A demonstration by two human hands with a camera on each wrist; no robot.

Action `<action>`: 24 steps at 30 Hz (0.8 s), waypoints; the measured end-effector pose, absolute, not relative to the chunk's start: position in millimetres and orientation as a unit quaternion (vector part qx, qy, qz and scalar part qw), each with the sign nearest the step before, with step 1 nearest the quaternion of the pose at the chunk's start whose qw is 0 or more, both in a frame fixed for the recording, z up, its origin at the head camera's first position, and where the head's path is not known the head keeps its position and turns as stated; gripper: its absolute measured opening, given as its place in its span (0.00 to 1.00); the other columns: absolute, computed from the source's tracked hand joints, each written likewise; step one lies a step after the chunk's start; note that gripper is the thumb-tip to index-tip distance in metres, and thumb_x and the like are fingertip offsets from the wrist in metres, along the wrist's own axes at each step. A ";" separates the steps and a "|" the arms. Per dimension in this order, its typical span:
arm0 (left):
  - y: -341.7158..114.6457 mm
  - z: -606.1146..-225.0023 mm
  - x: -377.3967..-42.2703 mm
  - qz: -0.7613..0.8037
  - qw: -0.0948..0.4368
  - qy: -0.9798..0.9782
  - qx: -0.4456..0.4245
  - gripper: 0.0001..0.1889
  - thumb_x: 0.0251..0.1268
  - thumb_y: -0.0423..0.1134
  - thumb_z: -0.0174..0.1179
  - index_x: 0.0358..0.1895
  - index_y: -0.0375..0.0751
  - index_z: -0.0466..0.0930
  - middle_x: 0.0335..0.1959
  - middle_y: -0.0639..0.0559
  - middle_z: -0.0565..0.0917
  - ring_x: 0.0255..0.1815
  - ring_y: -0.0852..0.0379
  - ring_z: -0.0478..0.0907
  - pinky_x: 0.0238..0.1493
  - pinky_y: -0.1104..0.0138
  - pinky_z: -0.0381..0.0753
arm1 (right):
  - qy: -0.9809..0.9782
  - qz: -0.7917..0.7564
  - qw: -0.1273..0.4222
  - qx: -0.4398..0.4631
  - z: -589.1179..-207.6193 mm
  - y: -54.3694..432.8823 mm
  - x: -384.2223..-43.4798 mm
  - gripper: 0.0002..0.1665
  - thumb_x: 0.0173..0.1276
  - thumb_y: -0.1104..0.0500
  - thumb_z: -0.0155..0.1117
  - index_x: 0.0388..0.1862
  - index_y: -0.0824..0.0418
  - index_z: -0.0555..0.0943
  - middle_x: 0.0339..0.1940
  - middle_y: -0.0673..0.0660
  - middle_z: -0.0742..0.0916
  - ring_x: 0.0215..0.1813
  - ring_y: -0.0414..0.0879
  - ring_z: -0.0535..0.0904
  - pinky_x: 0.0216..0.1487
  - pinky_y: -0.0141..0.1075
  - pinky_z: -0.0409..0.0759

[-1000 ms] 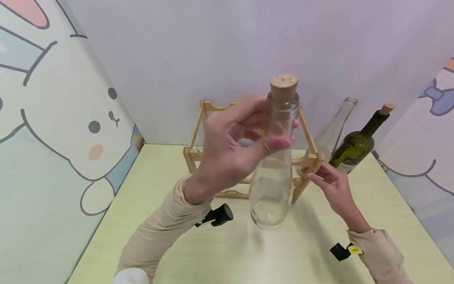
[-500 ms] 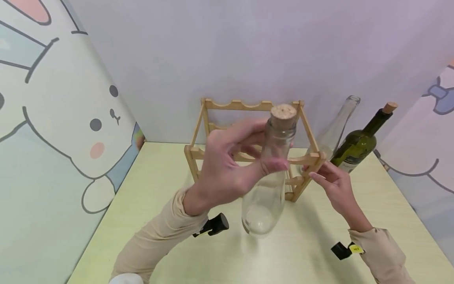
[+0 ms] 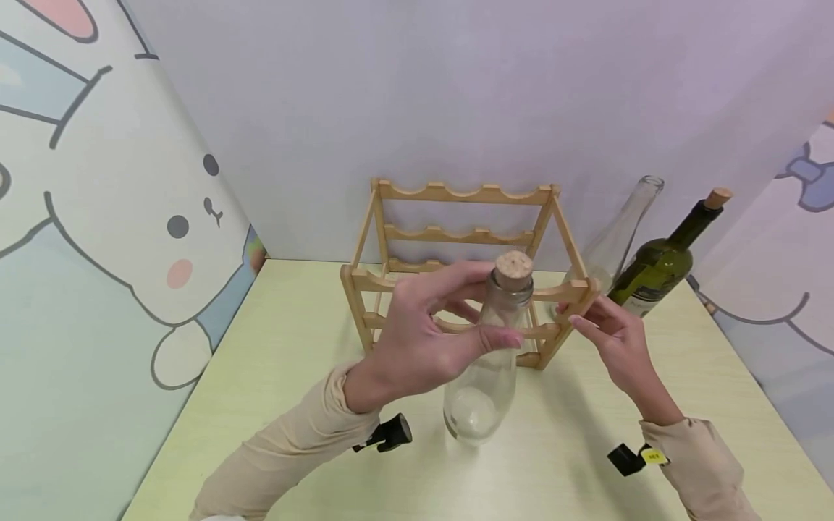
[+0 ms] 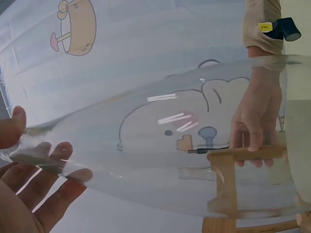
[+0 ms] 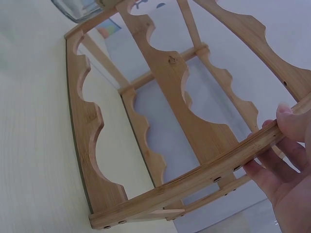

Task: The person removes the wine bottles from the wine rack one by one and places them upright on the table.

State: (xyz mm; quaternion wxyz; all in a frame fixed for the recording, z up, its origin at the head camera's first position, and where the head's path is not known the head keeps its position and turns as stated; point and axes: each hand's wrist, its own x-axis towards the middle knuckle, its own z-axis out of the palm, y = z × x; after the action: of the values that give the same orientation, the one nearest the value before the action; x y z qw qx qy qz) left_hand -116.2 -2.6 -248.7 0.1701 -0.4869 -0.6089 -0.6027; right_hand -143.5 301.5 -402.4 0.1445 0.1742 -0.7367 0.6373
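My left hand (image 3: pixel 423 336) grips a clear glass bottle (image 3: pixel 478 405) by its neck, thumb on the near side and fingers behind. A cork (image 3: pixel 513 268) plugs its mouth. The bottle is tilted, its base toward me, in front of a wooden wine rack (image 3: pixel 456 193). In the left wrist view the clear bottle (image 4: pixel 146 145) spans the picture, and the rack shows through its glass. My right hand (image 3: pixel 615 340) holds the rack's right side post, thumb in front; the right wrist view shows the thumb and fingers of that hand (image 5: pixel 286 170) around the wooden rail (image 5: pixel 194 179).
Right of the rack stand a clear bottle without a cork (image 3: pixel 615 239) and a green wine bottle (image 3: pixel 654 264) with a cork. A plain wall (image 3: pixel 391 87) rises behind the pale table (image 3: pixel 274 325). Cartoon-printed walls (image 3: pixel 117 217) flank it.
My left hand has brought the clear bottle down and slightly left, away from the rack's top. My right hand keeps its hold on the rack.
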 end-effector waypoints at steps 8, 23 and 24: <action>-5.2 -263.0 -113.8 -0.610 0.159 -0.615 -0.473 0.25 0.40 0.23 0.73 0.47 0.27 0.77 0.38 0.38 0.85 0.39 0.57 0.84 0.30 0.69 0.83 | -0.728 0.645 0.143 0.184 -403.3 300.5 -144.5 0.25 0.65 0.76 0.56 0.62 0.72 0.71 0.43 0.66 0.84 0.48 0.49 0.82 0.51 0.31 0.79; -4.2 -288.4 -113.2 -0.599 0.170 -0.625 -0.471 0.24 0.39 0.24 0.74 0.45 0.29 0.78 0.36 0.40 0.86 0.38 0.58 0.84 0.32 0.71 0.83 | -0.731 0.640 0.148 0.182 -402.1 301.0 -144.7 0.23 0.65 0.77 0.55 0.60 0.73 0.72 0.43 0.66 0.84 0.47 0.48 0.82 0.49 0.31 0.80; -3.9 -290.3 -113.1 -0.598 0.170 -0.627 -0.470 0.24 0.39 0.24 0.74 0.45 0.29 0.78 0.36 0.40 0.86 0.38 0.59 0.84 0.32 0.72 0.83 | -0.731 0.642 0.147 0.181 -402.0 301.0 -144.9 0.23 0.65 0.77 0.55 0.60 0.73 0.72 0.43 0.66 0.84 0.47 0.48 0.82 0.49 0.31 0.80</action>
State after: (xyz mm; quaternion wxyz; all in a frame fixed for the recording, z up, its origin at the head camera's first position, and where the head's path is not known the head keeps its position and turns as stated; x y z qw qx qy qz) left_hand -113.1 -3.9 -290.3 0.1700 -0.4697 -0.6271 -0.5976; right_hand -144.9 301.0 -402.0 0.1473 0.1806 -0.7307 0.6417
